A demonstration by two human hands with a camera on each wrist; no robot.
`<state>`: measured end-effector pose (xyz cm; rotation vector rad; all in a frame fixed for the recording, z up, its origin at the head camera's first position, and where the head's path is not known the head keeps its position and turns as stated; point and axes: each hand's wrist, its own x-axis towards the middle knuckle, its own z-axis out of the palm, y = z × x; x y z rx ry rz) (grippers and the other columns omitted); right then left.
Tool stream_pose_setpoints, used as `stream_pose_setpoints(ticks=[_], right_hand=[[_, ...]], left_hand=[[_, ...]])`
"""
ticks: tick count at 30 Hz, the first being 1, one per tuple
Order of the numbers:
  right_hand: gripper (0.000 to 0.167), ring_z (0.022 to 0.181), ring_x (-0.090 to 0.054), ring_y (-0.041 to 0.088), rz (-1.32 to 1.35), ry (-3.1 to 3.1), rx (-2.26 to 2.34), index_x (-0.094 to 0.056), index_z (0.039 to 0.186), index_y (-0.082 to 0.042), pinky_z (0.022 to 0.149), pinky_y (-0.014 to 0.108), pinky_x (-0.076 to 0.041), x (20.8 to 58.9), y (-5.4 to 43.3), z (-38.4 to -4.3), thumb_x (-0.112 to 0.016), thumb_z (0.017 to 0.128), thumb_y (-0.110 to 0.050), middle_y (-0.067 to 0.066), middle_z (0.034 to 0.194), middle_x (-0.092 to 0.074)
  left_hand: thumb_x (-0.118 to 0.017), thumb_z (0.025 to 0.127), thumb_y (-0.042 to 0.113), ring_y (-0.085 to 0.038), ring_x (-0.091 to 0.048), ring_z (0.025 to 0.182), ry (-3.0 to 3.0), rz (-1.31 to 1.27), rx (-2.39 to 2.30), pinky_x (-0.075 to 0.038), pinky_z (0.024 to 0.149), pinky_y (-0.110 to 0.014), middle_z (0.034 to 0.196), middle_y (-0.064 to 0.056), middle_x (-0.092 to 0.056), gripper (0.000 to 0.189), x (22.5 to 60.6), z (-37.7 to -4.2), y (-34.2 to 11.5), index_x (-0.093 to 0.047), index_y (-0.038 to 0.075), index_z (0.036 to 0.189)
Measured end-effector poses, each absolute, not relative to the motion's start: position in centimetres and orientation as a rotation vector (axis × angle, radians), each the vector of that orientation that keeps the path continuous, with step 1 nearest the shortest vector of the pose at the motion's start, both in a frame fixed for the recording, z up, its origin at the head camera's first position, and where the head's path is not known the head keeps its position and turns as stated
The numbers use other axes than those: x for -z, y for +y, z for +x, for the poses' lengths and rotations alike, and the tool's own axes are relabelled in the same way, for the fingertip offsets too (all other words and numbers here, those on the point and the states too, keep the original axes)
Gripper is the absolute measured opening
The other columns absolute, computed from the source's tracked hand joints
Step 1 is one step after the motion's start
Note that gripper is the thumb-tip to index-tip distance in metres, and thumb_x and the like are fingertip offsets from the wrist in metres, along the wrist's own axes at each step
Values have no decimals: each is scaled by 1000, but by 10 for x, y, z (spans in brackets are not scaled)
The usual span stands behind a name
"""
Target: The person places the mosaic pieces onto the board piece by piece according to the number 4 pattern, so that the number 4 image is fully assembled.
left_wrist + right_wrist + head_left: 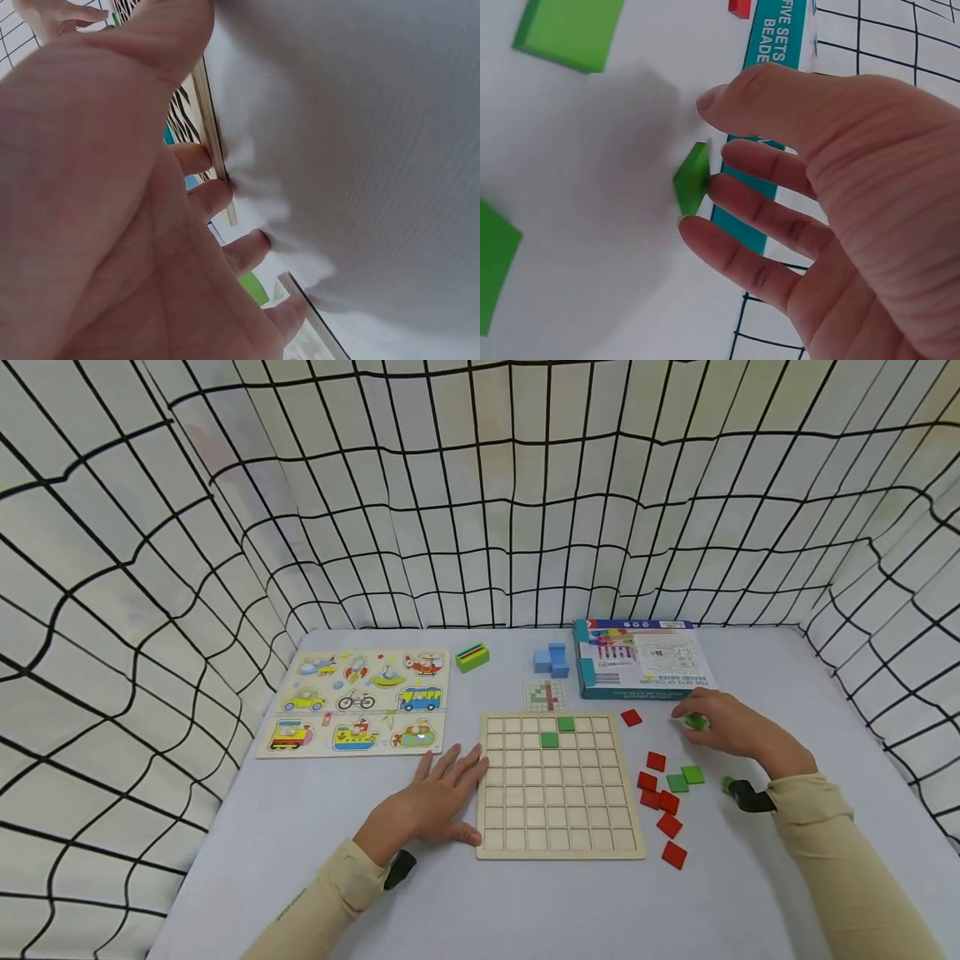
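My left hand (442,797) lies with spread, straight fingers along the left edge of a wooden grid board (558,797). In the left wrist view its fingertips press down on the cloth beside the board's edge. Two green tiles (550,740) sit in the upper cells of the grid. Right of the board, my right hand (720,727) reaches over a green square tile (693,180). Seen from the right wrist, that tile stands tilted at the fingertips, while the thumb is apart from it. The fingers are loosely bent.
Red tiles (670,825) and more green tiles (693,774) lie loose right of the board. Behind stand a pattern card (543,696), blue blocks (558,660), a teal box (645,660) and a green striped block (472,657). A picture puzzle (356,720) lies left; black netting surrounds the table.
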<state>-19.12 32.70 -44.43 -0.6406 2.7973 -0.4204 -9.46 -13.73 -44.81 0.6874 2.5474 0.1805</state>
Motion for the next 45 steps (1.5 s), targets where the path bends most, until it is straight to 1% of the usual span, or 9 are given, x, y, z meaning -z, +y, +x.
stream_pose_setpoints(ticks=[4,9,14,18,23,29,35,42,45], right_hand=[[30,110,-62,38,-639,2814,419,-77,120,0,100,62,-56,448,330,-192,-81,93,-10,23,124,-70],[27,111,-60,41,-637,2846,423,-78,118,0,100,62,-56,449,332,-194,-80,92,-7,25,123,-68],[24,102,-64,36,-659,2862,435,-78,113,2,96,59,-59,450,334,-199,-81,90,0,25,116,-69],[23,97,-65,34,-588,2857,464,-78,112,4,92,57,-61,453,336,-201,-80,89,4,25,112,-68],[26,99,-61,35,-482,2833,500,-77,114,3,93,56,-60,458,336,-202,-79,89,2,25,113,-67],[23,94,-59,29,-513,2831,506,-78,110,-1,85,47,-60,462,335,-202,-81,87,2,16,104,-67],[23,93,-63,25,-563,2782,526,-79,111,-4,86,46,-64,465,329,-194,-83,89,-3,13,105,-66],[23,87,-61,17,-691,2815,484,-80,109,-5,74,30,-60,440,326,-186,-84,86,-2,9,103,-67],[25,88,-61,17,-731,2811,481,-80,111,-6,74,29,-60,432,317,-187,-84,86,-3,10,107,-68]], left_hand=[[-79,89,59,-39,-11,169,2549,680,-177,-13,133,-67,182,-8,-14,110,448,-95,-137,-23,12,171],[-79,89,59,-39,-10,169,2550,663,-180,-13,134,-66,182,-8,-13,111,448,-96,-137,-22,12,172],[-79,89,59,-38,-9,170,2555,648,-175,-13,134,-66,183,-7,-12,111,449,-97,-136,-21,13,172],[-79,89,60,-38,-9,170,2561,640,-165,-14,134,-65,183,-7,-12,111,448,-97,-136,-22,13,172],[-80,88,60,-38,-9,170,2550,625,-173,-19,132,-67,183,-7,-13,112,448,-94,-137,-22,13,172],[-81,87,60,-38,-9,170,2553,621,-197,-19,131,-68,183,-7,-12,113,449,-93,-139,-22,13,172],[-80,87,61,-38,-11,169,2548,635,-176,-22,130,-68,182,-7,-15,112,452,-87,-142,-24,12,171],[-79,88,62,-37,-9,170,2559,675,-174,-21,131,-67,183,-6,-12,112,455,-94,-136,-21,14,172],[-79,89,60,-39,-9,169,2547,669,-173,-20,131,-69,183,-8,-12,112,456,-96,-137,-20,13,172]])
